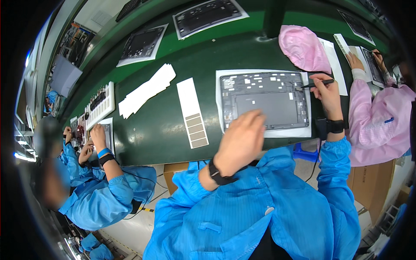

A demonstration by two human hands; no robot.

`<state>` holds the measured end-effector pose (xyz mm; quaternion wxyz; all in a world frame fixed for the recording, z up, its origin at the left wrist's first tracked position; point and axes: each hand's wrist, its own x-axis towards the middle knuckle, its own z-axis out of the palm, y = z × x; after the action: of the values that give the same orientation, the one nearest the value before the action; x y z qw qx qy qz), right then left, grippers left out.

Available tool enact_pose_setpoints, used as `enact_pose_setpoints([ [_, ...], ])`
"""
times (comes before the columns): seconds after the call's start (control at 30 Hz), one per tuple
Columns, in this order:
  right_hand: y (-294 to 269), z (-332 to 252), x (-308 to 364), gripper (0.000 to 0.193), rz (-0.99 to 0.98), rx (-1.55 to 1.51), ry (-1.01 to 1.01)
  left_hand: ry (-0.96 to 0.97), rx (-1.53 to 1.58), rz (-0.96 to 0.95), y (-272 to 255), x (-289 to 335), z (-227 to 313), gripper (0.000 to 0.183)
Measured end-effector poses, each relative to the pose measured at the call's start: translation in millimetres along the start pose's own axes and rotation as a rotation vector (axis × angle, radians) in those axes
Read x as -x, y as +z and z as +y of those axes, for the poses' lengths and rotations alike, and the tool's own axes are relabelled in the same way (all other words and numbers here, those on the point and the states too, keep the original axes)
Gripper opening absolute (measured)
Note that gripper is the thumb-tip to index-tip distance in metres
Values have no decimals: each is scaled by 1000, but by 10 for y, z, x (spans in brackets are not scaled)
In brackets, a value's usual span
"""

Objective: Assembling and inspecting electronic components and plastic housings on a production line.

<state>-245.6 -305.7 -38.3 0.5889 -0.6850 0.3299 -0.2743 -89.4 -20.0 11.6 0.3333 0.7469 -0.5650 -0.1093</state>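
Note:
A dark grey tablet housing (pixel 269 111) with several small white patches lies on a white sheet (pixel 299 132) in front of me. My right hand (pixel 327 93) grips slim black tweezers (pixel 324 83) over the housing's upper right corner, their tip touching or just above it. Over the lower left part of the housing is my left hand (pixel 240 141), its fingers bent and smeared by motion; whether anything is between them is hidden. Left of the housing lies a white strip with grey-brown stickers (pixel 196 128), some of its upper places bare white.
A fan of white strips (pixel 147 91) lies farther left, near a white slotted tray (pixel 102 106). Behind the housing are a pink cloth cap (pixel 303 48) and sheets picturing housings (pixel 210 17). Co-workers in blue (pixel 99 199) and pink (pixel 377 121) sit on either side.

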Motion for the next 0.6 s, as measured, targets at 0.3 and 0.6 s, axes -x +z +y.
enact_pose_setpoints([
  [0.3,-92,-29,-140,15,-89,123,-30,101,-145,-168,748,-680,345,24],
  [0.6,21,-311,-31,15,-62,446,-239,90,-391,-206,900,-957,432,27],
])
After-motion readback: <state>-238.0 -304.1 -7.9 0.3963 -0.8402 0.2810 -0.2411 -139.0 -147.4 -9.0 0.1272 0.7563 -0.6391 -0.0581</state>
